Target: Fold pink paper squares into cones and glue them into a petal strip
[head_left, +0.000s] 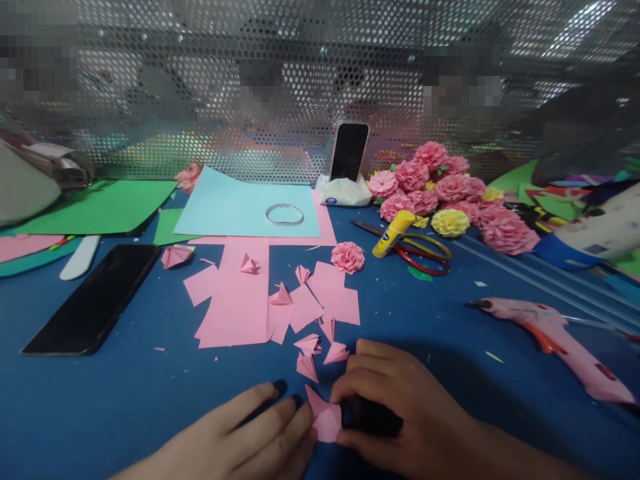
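Note:
In the head view, a small folded piece of pink paper (327,421) lies low in the middle, one pointed corner sticking up. My left hand (255,433) has the paper's left edge at its fingertips, the other fingers stretched out beside it. From the right, my right hand (400,407) pinches the opposite edge between thumb and curled fingers. Just beyond my fingers are several folded pink paper pieces (307,367). Farther back, pink paper squares (330,287) overlap near a long pink sheet (235,300). A ruffled pink paper flower (348,257) sits behind them.
A glue stick (394,233) rests on scissors (425,253). At right lies a pink glue gun (555,340); paper flowers (450,180) are heaped behind. One phone (93,300) lies at left, another (350,152) stands against a perforated metal panel (210,113). Blue (240,207) and green sheets (115,207) spread out.

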{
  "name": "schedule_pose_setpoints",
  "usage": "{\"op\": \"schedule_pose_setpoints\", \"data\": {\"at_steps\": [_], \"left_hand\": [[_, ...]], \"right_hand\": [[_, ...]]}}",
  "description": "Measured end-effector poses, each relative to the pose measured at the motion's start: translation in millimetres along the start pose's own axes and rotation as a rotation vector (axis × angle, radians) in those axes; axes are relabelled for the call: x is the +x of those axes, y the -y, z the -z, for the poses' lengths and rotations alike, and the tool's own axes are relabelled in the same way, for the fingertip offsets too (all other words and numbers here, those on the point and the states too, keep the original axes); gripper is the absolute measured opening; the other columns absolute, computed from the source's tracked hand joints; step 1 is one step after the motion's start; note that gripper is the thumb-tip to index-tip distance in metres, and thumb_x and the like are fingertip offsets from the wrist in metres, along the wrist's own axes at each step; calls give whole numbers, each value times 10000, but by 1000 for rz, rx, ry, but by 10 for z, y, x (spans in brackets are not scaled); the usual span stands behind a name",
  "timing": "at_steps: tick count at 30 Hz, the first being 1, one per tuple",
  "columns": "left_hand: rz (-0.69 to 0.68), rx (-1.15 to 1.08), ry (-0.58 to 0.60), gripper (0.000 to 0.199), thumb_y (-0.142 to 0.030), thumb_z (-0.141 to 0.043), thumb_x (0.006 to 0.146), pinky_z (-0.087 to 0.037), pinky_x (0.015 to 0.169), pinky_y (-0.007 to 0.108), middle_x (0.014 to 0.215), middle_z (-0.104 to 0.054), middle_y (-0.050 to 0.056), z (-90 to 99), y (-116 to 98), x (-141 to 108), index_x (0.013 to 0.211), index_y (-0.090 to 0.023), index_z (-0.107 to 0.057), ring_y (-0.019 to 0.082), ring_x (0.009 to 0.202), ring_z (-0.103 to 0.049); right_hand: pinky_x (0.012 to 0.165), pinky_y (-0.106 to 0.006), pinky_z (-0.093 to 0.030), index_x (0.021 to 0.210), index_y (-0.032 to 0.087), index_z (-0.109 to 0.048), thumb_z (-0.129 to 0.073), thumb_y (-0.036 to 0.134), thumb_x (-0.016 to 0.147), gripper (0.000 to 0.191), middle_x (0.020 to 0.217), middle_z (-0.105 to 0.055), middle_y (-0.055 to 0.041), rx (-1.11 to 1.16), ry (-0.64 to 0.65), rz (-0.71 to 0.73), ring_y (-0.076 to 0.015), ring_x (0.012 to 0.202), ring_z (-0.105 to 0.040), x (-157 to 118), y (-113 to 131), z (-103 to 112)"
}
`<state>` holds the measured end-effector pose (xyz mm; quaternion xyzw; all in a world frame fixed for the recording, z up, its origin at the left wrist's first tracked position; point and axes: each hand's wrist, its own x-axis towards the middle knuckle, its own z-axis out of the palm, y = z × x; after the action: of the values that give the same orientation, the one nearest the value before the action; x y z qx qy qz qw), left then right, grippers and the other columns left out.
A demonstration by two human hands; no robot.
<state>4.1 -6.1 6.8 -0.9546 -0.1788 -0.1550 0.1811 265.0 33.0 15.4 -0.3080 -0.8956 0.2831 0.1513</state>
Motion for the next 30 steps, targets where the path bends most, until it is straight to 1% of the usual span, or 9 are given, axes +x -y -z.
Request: {"op": "schedule_pose_setpoints", "data": {"at_steps": [3,5,7,8,13,16,21,26,30], "left_hand": [[-16,-15,-16,350,-85,-415,1011,-482,948,301,1230,-680,-2,-76,-13,-19,1242,-194,-655,164,1090,-600],[2,-37,-96,333,-90,-433,1010,-469,977,316,1193,-688,5,-118,-31,-23,1221,-195,-669,164,1057,-611],[52,-65,-149,336,-85,-424,1016,-464,993,318,1095,-712,-17,-124,-45,-5,1171,-210,-695,149,984,-628],[80,-86,-118,339,-81,-427,1017,-467,989,312,1046,-718,-25,-113,-49,12,1171,-219,-695,140,949,-635],[248,-188,-185,349,-120,-408,1043,-516,836,266,739,-662,-36,-37,-38,104,990,-214,-740,108,636,-592],[271,-214,-199,320,-144,-432,1037,-517,833,270,803,-689,-22,-36,-34,114,957,-213,-734,119,694,-618],[281,-246,-206,232,-153,-515,1011,-497,907,300,942,-718,-8,-78,-40,104,957,-209,-733,133,796,-646],[304,-267,-213,265,-177,-489,1026,-458,981,295,929,-711,0,-91,-41,109,960,-218,-742,148,888,-648],[319,-222,-227,252,-205,-499,1026,-357,1110,298,1097,-699,18,-76,-39,82,962,-233,-741,152,1091,-610]], "right_hand": [[769,-328,-378,956,209,-640,-666,201,843,115,789,-653,19,-12,-3,1,-148,715,-541,10,21,4],[759,-330,-374,956,202,-637,-595,158,868,107,788,-656,12,-18,-8,-1,-148,711,-533,14,36,11],[741,-329,-373,942,195,-634,-534,138,892,126,787,-659,3,-21,-9,1,-152,717,-528,14,45,20],[726,-327,-370,934,193,-633,-516,134,898,136,784,-660,-1,-22,-9,3,-157,721,-524,12,46,23],[758,-343,-389,886,184,-618,-508,136,884,120,784,-656,-13,-21,-1,14,-170,747,-535,-10,43,22],[806,-349,-411,887,186,-604,-519,127,866,106,822,-661,-17,-25,-19,1,-176,775,-554,-14,64,15],[916,-348,-413,1153,208,-566,-554,104,854,317,1069,-678,-29,-29,-83,19,-200,988,-591,1,69,-5],[857,-342,-412,1038,217,-588,-581,137,915,147,981,-688,0,-50,-71,4,-193,911,-586,4,9,-52],[790,-327,-401,964,209,-600,-571,195,959,33,921,-681,-5,-59,-83,28,-182,839,-566,6,-18,-72]]}}
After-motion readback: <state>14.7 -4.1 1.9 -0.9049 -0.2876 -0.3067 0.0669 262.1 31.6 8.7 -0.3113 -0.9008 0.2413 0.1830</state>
